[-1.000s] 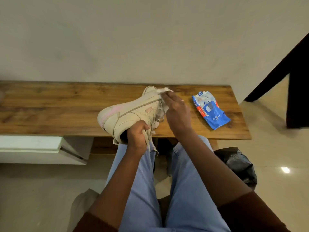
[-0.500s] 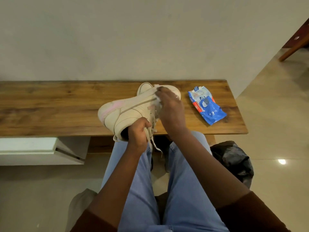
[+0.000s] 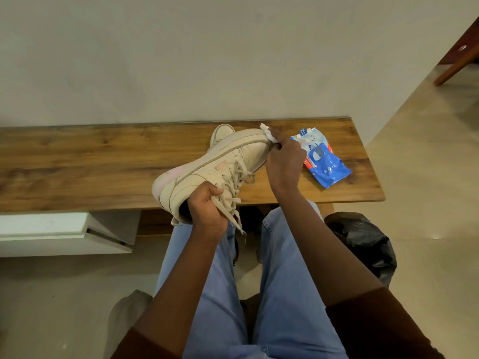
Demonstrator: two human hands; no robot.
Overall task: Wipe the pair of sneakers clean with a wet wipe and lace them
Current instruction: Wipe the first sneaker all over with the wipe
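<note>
Presently, one cream sneaker (image 3: 220, 164), held over the near edge of the worktop (image 3: 77, 164), long axis running from heel at 8 o'clock to toe at 2 o'clock, with a pink smear near the heel. Left hand (image 3: 207, 206): fingers curled round the collar at the heel end, loose laces (image 3: 236, 182) caught in the grip. Right hand (image 3: 283, 161): at the toe end, pinching a crumpled wet wipe (image 3: 268, 133) against the toe tip. Any further wiping probably runs back along the axis toward 8 o'clock. The right hand is nearer the toe, and the smear lies by the left. Second sneaker (image 3: 223, 132): on the worktop at 12 o'clock, mostly hidden. Blue wipes packet (image 3: 321, 159): just beside the right hand at 3 o'clock.
</note>
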